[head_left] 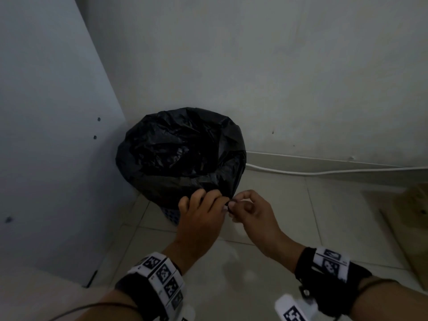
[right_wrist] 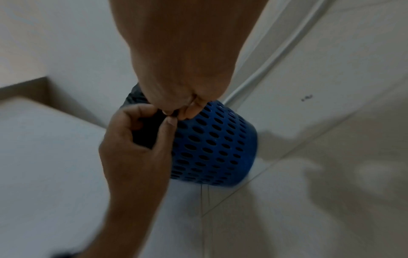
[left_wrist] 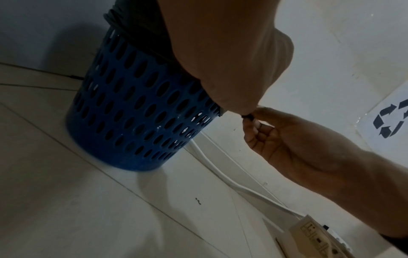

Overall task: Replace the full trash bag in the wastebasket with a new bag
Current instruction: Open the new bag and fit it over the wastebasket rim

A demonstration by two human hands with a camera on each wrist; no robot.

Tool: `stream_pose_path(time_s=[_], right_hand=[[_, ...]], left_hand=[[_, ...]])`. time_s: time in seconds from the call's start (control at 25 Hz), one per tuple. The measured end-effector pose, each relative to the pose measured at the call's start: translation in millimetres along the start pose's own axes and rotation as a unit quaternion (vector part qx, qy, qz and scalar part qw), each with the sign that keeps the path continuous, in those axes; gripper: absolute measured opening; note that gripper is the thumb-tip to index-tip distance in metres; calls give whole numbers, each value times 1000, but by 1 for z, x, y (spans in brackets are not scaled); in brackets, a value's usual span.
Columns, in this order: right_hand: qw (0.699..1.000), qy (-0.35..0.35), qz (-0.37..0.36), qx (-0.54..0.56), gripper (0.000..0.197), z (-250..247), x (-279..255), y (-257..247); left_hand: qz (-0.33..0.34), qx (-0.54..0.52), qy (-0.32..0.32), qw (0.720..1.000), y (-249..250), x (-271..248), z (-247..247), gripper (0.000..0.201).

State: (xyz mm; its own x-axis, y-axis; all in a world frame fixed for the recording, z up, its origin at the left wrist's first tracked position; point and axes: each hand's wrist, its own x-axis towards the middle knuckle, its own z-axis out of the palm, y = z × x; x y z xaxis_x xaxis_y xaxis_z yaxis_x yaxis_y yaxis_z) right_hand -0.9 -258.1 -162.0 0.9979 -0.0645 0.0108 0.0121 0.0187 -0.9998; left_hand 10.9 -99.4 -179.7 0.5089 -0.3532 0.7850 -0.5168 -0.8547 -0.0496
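A black trash bag [head_left: 183,147] lines a blue perforated wastebasket [left_wrist: 137,113] that stands on the floor in a corner; the bag's edge is folded down over the rim. My left hand [head_left: 218,201] and right hand [head_left: 235,203] meet at the near side of the rim. Both pinch a small twisted bit of the black bag [head_left: 229,203] between thumb and fingertips. In the left wrist view the right hand [left_wrist: 250,120] holds this black bit beside the basket. In the right wrist view the left hand [right_wrist: 170,120] curls against the basket [right_wrist: 216,148].
A white panel [head_left: 46,135] stands left of the basket, the wall behind it. A white cable [head_left: 324,172] runs along the wall base to a power strip [left_wrist: 313,233]. Cardboard [head_left: 407,218] lies at the right. A sheet with a recycling sign [left_wrist: 390,120] is on the wall.
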Motion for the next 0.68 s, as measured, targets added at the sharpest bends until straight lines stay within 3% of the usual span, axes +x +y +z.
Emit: stream_pose_path(time_s=[0.08, 0.12, 0.16, 0.24, 0.32, 0.36, 0.44, 0.48, 0.56, 0.64, 0.68], right_hand=[[978, -24, 116, 169, 9, 3, -5, -10], [974, -34, 126, 184, 8, 3, -5, -12], [981, -45, 105, 158, 9, 1, -6, -15], [999, -54, -3, -2, 18, -4, -6, -17], [969, -31, -129, -210, 14, -8, -2, -21], [949, -16, -176, -261, 6, -9, 0, -23], [936, -6, -202, -290, 10, -10, 5, -20], [947, -4, -175, -270, 13, -9, 6, -18], [991, 1, -64, -120, 10, -3, 8, -21], [999, -1, 25, 26, 6, 3, 5, -30], [999, -6, 18, 30, 8, 4, 5, -33]], left_hand=[[-3, 24, -6, 1000, -1, 3, -2, 25], [-6, 32, -12, 999, -1, 5, -2, 23], [-13, 37, -20, 999, -1, 8, -2, 22], [-31, 39, -34, 998, 1, 12, -3, 20], [-43, 41, -33, 998, 2, 15, -5, 17], [-43, 39, -28, 998, 2, 16, -5, 15], [-34, 34, -21, 999, 1, 17, -4, 10], [-27, 34, -22, 999, 0, 18, -4, 11], [-20, 40, -23, 999, -2, 21, -4, 6], [-25, 45, -10, 999, -2, 25, -7, 6], [-30, 47, -5, 998, -3, 27, -8, 7]])
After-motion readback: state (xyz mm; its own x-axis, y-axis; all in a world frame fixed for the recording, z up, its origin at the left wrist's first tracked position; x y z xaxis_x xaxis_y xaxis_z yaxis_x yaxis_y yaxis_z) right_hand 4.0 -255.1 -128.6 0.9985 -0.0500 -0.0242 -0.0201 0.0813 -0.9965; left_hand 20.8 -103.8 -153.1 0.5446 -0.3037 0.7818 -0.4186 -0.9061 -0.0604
